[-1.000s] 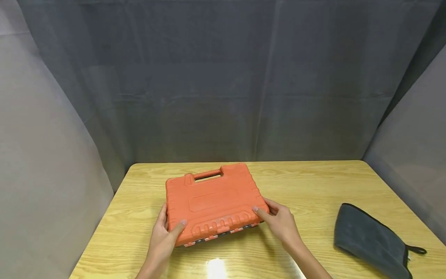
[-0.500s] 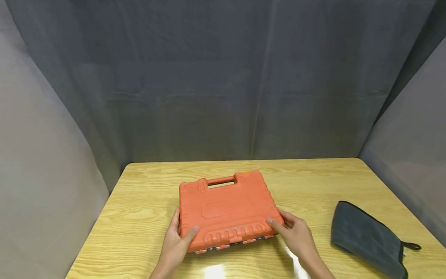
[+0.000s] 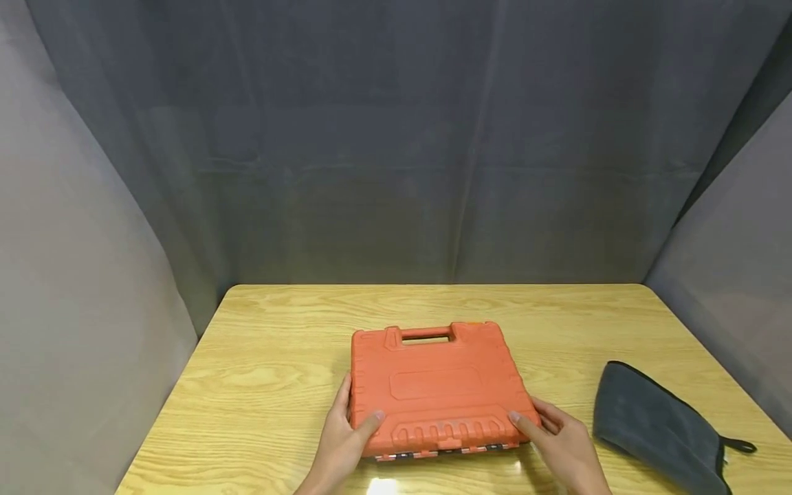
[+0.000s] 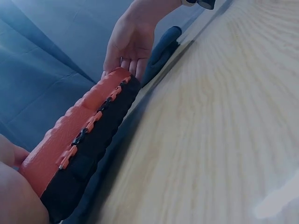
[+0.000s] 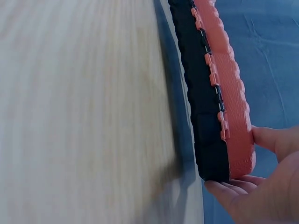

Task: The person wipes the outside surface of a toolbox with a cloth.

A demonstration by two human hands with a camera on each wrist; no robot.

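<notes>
A closed plastic tool case (image 3: 433,385), orange-red on top and black below, is held between both hands, its handle on the far side and its hinged edge toward me. My left hand (image 3: 340,440) grips the near left corner, thumb on the lid and fingers down the side. At the near right corner my right hand (image 3: 563,443) holds it, thumb on top. In the right wrist view the fingers (image 5: 233,186) of that hand curl under the black half. A shadow runs along the table beneath the case (image 4: 93,121) in the left wrist view.
A dark grey zippered pouch (image 3: 658,430) with a wrist loop lies at the right of the wood-grain table (image 3: 260,344). Behind the table hangs a dark grey curtain (image 3: 346,151). Pale grey panels (image 3: 80,261) stand at the sides.
Both hands have carried the tool case to the right and nearer to me. It has turned from slanted to nearly square with the table. The pouch stays where it was.
</notes>
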